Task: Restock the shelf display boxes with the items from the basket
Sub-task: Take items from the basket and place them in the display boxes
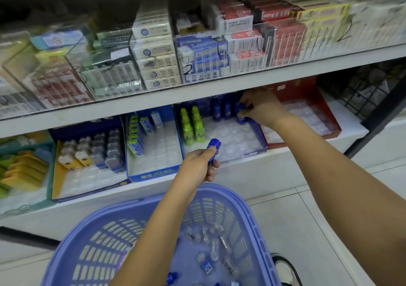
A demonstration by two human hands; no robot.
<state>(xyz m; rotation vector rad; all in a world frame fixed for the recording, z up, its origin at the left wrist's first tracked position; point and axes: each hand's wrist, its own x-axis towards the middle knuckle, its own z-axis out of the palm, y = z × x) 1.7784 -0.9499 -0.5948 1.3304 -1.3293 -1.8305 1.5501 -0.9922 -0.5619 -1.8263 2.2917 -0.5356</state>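
My left hand grips a small blue bottle just in front of a blue display box on the lower shelf. Deep in that box my right hand pinches another blue bottle, beside two blue bottles standing at the back. Several green bottles fill the box's left side; its clear plastic tray shows bare slots in the middle. Below me a purple basket holds several loose small items, some clear, some blue.
A blue box with green-and-blue packs and a yellow box with small containers stand to the left. A red display box stands to the right. The upper shelf overhangs, stacked with card packs. A shoe shows on the floor.
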